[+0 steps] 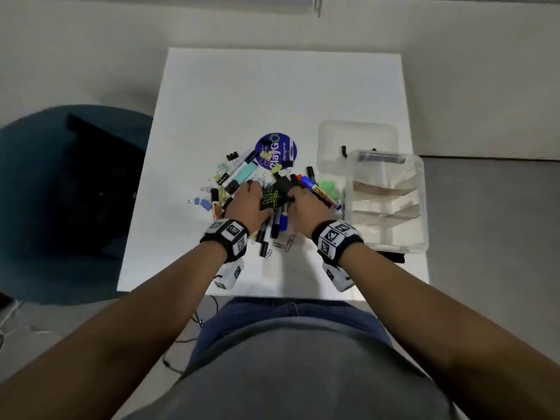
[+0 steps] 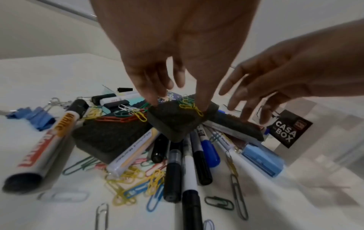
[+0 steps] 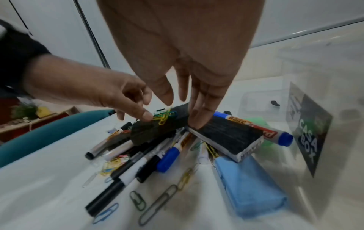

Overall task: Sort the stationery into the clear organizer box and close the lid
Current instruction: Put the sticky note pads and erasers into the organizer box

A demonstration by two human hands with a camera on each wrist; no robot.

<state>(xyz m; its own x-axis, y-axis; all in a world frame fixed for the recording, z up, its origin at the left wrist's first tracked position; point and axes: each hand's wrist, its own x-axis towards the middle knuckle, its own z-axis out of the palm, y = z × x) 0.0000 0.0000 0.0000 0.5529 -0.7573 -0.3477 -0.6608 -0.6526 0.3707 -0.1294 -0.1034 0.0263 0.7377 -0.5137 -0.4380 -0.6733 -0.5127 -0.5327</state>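
Observation:
A pile of stationery (image 1: pixel 266 189) lies mid-table: markers, coloured paper clips, binder clips and black felt erasers. My left hand (image 2: pixel 177 104) reaches down onto a tilted black eraser (image 2: pixel 175 123). Its fingers sit at the eraser's left top edge, and its thumb presses on the yellow and green paper clips (image 2: pixel 190 105) lying on it. My right hand (image 3: pixel 183 112) hangs beside it with straight fingers. Their tips touch the edge of a second black eraser (image 3: pixel 228 137). The clear organizer box (image 1: pixel 391 165) stands open to the right, its compartments bare.
The clear lid (image 1: pixel 357 137) lies behind the box. A round purple tub (image 1: pixel 275 150) sits at the far side of the pile. A light blue block (image 3: pixel 248 186) and a blue-capped marker (image 3: pixel 256 130) lie near the box. A teal chair (image 1: pixel 60 192) stands to the left.

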